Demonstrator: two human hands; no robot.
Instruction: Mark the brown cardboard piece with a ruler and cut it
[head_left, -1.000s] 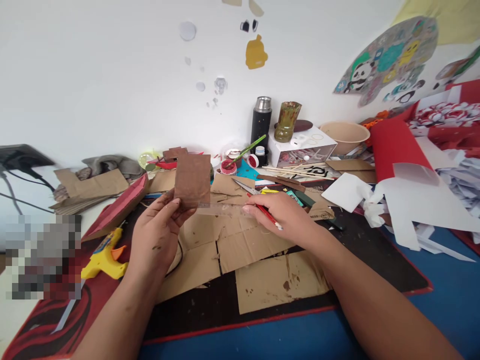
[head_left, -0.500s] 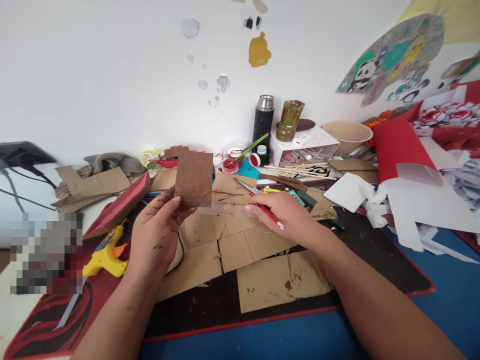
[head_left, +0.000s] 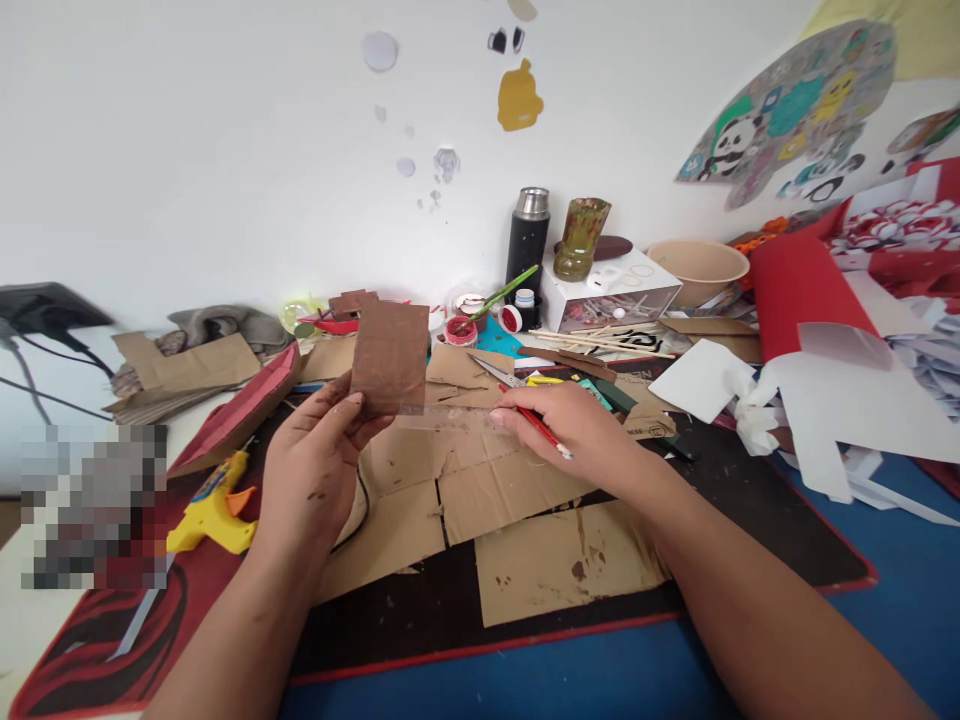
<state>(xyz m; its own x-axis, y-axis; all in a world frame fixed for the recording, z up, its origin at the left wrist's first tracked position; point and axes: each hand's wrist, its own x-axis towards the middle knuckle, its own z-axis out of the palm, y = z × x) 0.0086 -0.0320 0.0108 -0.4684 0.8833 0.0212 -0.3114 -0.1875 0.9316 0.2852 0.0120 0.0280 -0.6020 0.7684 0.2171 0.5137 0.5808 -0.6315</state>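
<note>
My left hand (head_left: 319,460) holds a brown painted cardboard rectangle (head_left: 390,356) upright by its lower edge, above the desk. A clear plastic ruler (head_left: 442,416) lies across the bottom of that piece, pinched at its right end by my right hand (head_left: 577,432). The same hand also grips a red pencil (head_left: 536,427), its tip pointing down to the right. Flat cardboard pieces (head_left: 480,500) with brown stains lie under both hands on a dark mat (head_left: 465,610).
A yellow glue gun (head_left: 214,505) lies left of my left arm. Scissors (head_left: 495,374), wooden sticks (head_left: 600,345), paint pots, a black flask (head_left: 527,240), a white box (head_left: 611,290) and a bowl (head_left: 697,268) crowd the back. Red and white paper (head_left: 825,390) piles up right.
Both hands keep their hold; the view has drifted slightly, nothing else has moved.
</note>
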